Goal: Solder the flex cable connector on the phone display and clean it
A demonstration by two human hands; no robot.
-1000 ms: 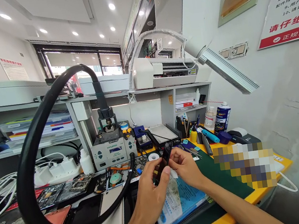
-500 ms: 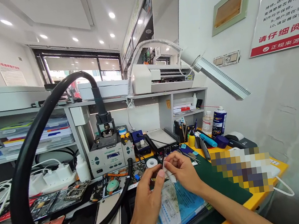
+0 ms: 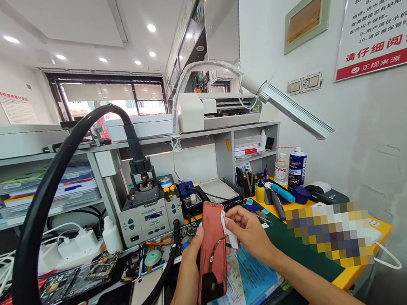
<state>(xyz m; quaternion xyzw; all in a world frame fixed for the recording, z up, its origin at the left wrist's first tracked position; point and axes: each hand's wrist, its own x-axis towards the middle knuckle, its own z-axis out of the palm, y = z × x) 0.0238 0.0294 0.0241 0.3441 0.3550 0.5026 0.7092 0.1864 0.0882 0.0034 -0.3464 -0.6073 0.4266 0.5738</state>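
Observation:
My left hand [image 3: 189, 274] is closed along the left edge of a phone screen [image 3: 211, 241]. The screen stands tilted with its reddish back facing me. A thin flex cable and a dark patch show on its lower part. My right hand [image 3: 249, 231] pinches a white wipe [image 3: 231, 236] against the screen's upper right edge. Below both hands lies a blue and white printed packet [image 3: 255, 275] on the green mat [image 3: 315, 258].
A thick black hose [image 3: 24, 246] loops across the left side from the grey hot-air station [image 3: 148, 222]. Phone parts [image 3: 77, 279] crowd the left bench. Behind my hands stand a soldering iron stand [image 3: 190, 199], tools [image 3: 247, 182] and a spray can [image 3: 297, 167]. A lamp [image 3: 297, 110] hangs above.
The phone screen was edge-on between my hands and has turned so its reddish back faces me. My left hand has moved slightly down and left; the wipe is now at the screen's right edge.

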